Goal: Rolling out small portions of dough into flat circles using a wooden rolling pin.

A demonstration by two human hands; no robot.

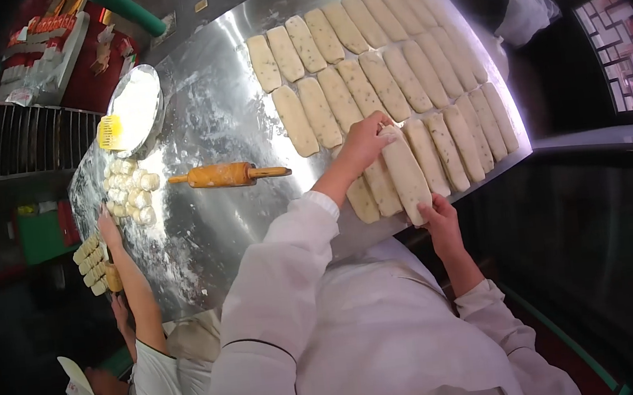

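Observation:
A long, flat dough strip (407, 171) with green flecks is held at both ends over the front row on the metal table. My left hand (365, 144) pinches its far end, with thumb and fingers closed around the edge. At the near end, close to the table's front edge, my right hand (441, 224) grips the dough between thumb and fingers. Dough strips (382, 189) lie just left of it, and another strip (426, 157) lies close on its right. Two more rows of similar strips (340, 96) extend behind.
A wooden rolling pin (220, 176) lies left of my left hand on the floured metal table (213, 243). Farther left are dough balls (130, 188) and a flour-filled bowl (137, 101) with a yellow scraper (110, 132). A co-worker (161, 368) in a white cap works at the left edge.

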